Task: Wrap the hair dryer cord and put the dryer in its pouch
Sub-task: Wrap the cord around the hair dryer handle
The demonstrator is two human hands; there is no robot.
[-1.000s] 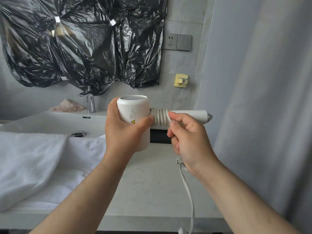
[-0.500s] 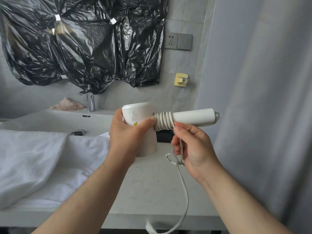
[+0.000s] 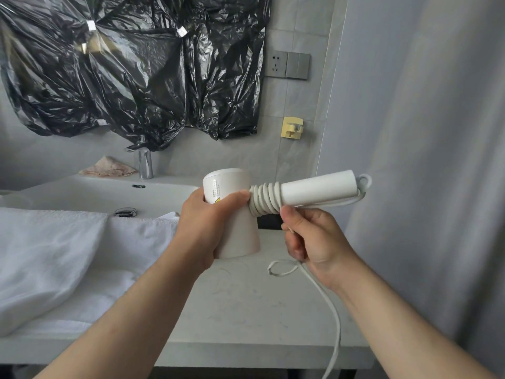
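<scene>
Above the surface (image 3: 246,310), the left grip (image 3: 205,228) holds the dryer (image 3: 232,184) head; the right grip (image 3: 314,242) clasps the cord (image 3: 263,199), partly coiled round its handle

Crumpled black plastic sheeting (image 3: 131,72), taped to the grey tiled wall. Grey socket-and-switch plate (image 3: 288,65) beside it, small yellow plastic wall holder (image 3: 292,128) below. White ceramic basin (image 3: 90,191) with chrome tap (image 3: 144,165); pinkish folded cloth (image 3: 108,168) on its rim. White towel (image 3: 49,250) on pale stone-look counter (image 3: 246,310). Grey curtain (image 3: 423,132), right.
</scene>
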